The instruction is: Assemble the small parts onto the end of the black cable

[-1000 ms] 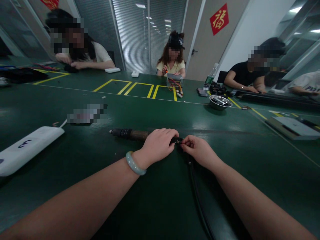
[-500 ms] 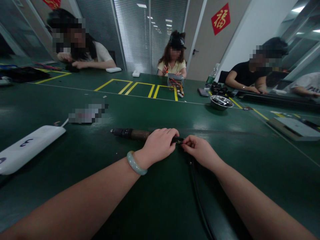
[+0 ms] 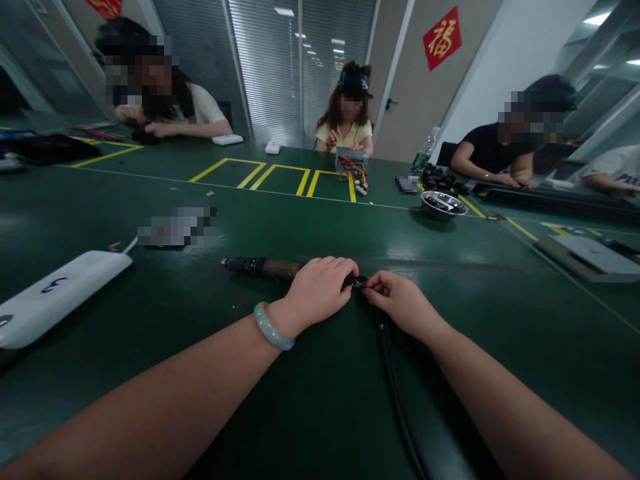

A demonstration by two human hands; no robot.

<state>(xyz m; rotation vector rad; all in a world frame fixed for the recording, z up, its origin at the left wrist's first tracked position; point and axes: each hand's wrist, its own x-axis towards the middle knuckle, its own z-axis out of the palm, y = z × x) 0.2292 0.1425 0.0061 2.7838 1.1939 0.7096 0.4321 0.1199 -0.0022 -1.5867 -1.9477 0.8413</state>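
Observation:
A dark electric screwdriver lies on the green table, its bit end pointing left. My left hand, with a pale green bangle at the wrist, is closed around its rear part and hides much of it. Close by, my right hand pinches the dark end of a cable at the tool's tail. A small shiny metal bit shows between the two hands; whether the cable is seated in the tool I cannot tell. From below my right hand the black cable curves down toward the near edge.
On the left lies a white power bank marked 3, its cord leading to a blurred device. A metal bowl with small parts stands at right, beyond it a bottle. Several co-workers sit across the table.

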